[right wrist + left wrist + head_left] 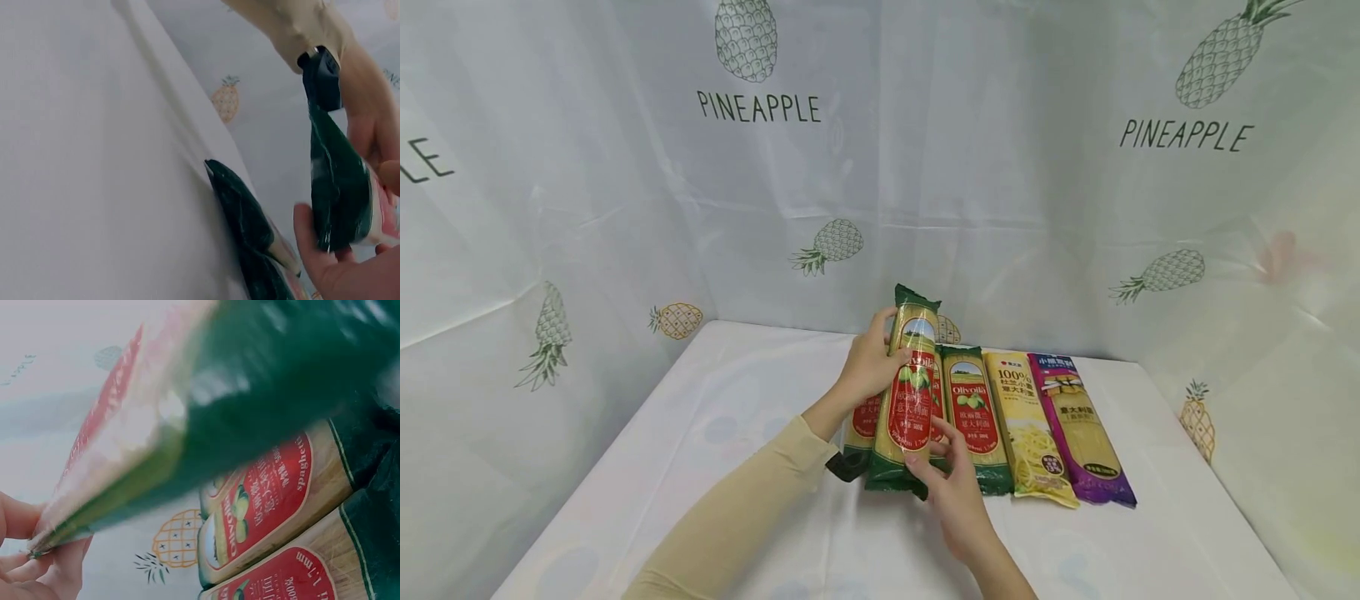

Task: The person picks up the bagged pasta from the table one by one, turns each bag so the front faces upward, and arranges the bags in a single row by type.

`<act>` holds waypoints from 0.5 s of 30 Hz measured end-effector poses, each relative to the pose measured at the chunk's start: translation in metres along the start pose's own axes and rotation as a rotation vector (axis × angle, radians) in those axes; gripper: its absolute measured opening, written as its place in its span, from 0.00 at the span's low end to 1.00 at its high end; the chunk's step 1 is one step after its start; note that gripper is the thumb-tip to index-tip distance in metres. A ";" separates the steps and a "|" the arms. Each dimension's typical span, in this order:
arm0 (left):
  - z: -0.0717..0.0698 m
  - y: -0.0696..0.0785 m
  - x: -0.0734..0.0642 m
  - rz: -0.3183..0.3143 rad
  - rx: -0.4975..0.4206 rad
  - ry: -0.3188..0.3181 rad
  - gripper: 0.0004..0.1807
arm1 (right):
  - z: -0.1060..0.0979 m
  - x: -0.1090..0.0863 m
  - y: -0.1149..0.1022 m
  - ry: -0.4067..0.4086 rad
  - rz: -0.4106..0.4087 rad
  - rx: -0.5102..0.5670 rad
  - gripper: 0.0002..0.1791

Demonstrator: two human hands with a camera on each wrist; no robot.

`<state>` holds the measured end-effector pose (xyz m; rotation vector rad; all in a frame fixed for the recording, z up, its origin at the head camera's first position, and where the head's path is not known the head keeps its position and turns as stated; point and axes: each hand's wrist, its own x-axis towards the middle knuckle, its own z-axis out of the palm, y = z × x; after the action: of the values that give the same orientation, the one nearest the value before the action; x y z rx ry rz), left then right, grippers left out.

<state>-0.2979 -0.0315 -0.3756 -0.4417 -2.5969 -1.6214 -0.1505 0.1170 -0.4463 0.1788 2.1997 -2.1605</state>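
Note:
Both hands hold a green-ended packet of spaghetti (pixel 913 396) with a red oval label, raised above other packets. My left hand (pixel 868 367) grips its upper left edge; in the left wrist view those fingers (pixel 62 569) pinch one end. Near its lower right corner, my right hand (pixel 958 492) holds the packet with thumb and fingers, also seen in the right wrist view around the green end (pixel 340 200). Matching spaghetti packets lie behind and beside it: one at the left (pixel 861 425), partly covered, and one at the right (pixel 976 408).
Right of these lie a yellow pasta packet (pixel 1030 425) and a purple pasta packet (pixel 1082 429), side by side. All rest on a white-covered table (pixel 730 400). A pineapple-print curtain (pixel 970 167) stands behind. A black strap (pixel 846 467) sits at the left wrist.

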 end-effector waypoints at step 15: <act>-0.009 -0.005 0.002 -0.092 -0.123 -0.049 0.40 | -0.014 0.007 0.004 -0.181 0.067 0.300 0.42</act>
<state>-0.3019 -0.0409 -0.3754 -0.3774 -2.5980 -1.8296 -0.1568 0.1313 -0.4511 0.0632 1.7453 -2.3541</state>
